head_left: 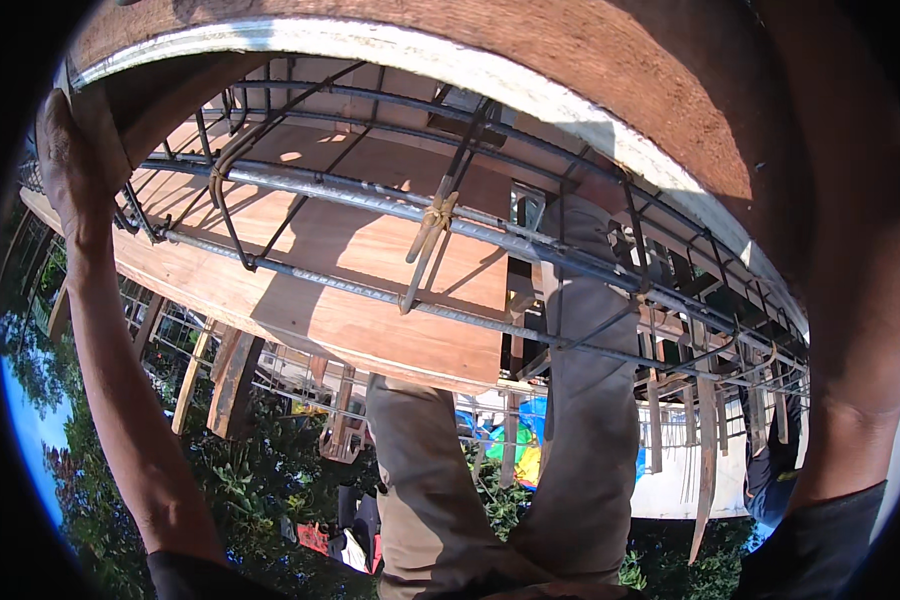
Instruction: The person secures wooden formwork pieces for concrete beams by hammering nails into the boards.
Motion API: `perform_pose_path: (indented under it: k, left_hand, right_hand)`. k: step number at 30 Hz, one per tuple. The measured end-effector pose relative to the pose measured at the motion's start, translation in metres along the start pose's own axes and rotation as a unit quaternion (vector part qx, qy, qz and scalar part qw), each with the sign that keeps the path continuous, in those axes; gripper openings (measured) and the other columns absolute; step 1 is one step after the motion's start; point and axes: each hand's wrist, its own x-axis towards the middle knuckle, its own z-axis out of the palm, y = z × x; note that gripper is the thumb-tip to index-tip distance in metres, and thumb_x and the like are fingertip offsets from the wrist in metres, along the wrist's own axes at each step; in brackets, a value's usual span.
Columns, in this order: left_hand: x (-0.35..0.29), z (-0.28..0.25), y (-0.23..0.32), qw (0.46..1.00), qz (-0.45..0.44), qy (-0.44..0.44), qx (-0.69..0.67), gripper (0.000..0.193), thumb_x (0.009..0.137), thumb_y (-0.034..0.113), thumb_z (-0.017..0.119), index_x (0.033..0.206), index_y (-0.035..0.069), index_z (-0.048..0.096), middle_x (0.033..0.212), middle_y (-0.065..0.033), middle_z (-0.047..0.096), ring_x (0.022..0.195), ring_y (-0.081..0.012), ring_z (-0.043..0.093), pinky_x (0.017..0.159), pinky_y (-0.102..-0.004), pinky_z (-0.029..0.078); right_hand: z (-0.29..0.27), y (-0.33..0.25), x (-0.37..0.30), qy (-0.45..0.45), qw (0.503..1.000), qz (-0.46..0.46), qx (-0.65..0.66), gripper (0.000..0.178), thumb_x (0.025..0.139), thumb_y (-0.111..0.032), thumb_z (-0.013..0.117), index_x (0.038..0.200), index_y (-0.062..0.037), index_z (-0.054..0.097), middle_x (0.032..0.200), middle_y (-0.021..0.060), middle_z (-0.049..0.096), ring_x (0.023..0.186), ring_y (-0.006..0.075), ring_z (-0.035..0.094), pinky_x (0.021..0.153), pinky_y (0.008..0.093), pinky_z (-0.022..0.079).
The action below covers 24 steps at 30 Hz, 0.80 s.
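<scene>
A large wooden panel (630,75) with a brown face and a pale edge arches across the top of the head view. At the far left, my left hand (75,170) is closed around a wooden batten (100,125) at the panel's end; its fingers are partly hidden. My right arm (855,400) reaches up the right side to the panel, where deep shadow and the picture's rim hide the fingers. Below the panel runs a cage of steel reinforcing bars (370,198), with ties (437,215) binding its crossings.
Under the bars lies a plywood sheet (400,340). My legs (590,400) straddle the bars and the sheet's end. Timber props (235,380) and upright planks (705,430) stand lower down, with trees (235,490) beneath. Another person's dark clothing (770,470) shows at right.
</scene>
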Motion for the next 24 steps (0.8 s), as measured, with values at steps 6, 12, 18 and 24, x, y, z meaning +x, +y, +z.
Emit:
perform_pose_path:
  k: [6, 12, 18, 24]
  left_hand:
    - [0.033, -0.021, 0.092, 0.945, -0.162, -0.002, -0.285, 0.041, 0.104, 0.024, 0.047, 0.133, -0.003, 0.053, 0.128, -0.0221, 0.059, 0.121, -0.0371, 0.056, 0.105, -0.0416, 0.044]
    - [0.008, -0.037, 0.087, 0.814, -0.378, 0.005, -0.442, 0.06, 0.101, 0.054, 0.049, 0.116, -0.002, 0.067, 0.104, -0.0203, 0.07, 0.094, -0.0266, 0.063, 0.087, -0.0394, 0.047]
    - [0.019, -0.047, 0.084, 0.793, -0.358, -0.11, -0.481, 0.062, 0.101, 0.057, 0.052, 0.098, -0.004, 0.065, 0.08, -0.0064, 0.06, 0.078, -0.0154, 0.052, 0.074, -0.033, 0.046]
    - [0.017, -0.055, 0.082, 0.818, -0.376, -0.123, -0.418, 0.066, 0.093, 0.07, 0.051, 0.091, 0.006, 0.067, 0.082, -0.0207, 0.068, 0.08, -0.0425, 0.067, 0.071, -0.0477, 0.05]
  right_hand:
    - [-0.005, 0.003, 0.002, -0.002, 1.0, 0.006, -0.005, 0.075, 0.085, -0.069, 0.063, 0.121, -0.0025, 0.069, 0.094, 0.0175, 0.073, 0.089, 0.026, 0.071, 0.082, 0.0361, 0.055]
    - [0.015, -0.005, 0.04, -0.035, 0.999, -0.019, 0.005, 0.076, 0.085, -0.068, 0.064, 0.124, -0.0026, 0.068, 0.096, 0.0188, 0.073, 0.093, 0.0269, 0.071, 0.084, 0.0372, 0.055]
    - [-0.016, 0.01, 0.059, 0.005, 0.999, 0.007, -0.053, 0.1, 0.072, -0.087, 0.06, 0.121, -0.0005, 0.069, 0.094, 0.0221, 0.073, 0.091, 0.0334, 0.072, 0.076, 0.0471, 0.057]
    - [-0.014, -0.003, 0.058, -0.002, 0.994, 0.063, -0.086, 0.101, 0.071, -0.091, 0.057, 0.109, 0.001, 0.072, 0.083, 0.0228, 0.071, 0.084, 0.0353, 0.072, 0.073, 0.0484, 0.056]
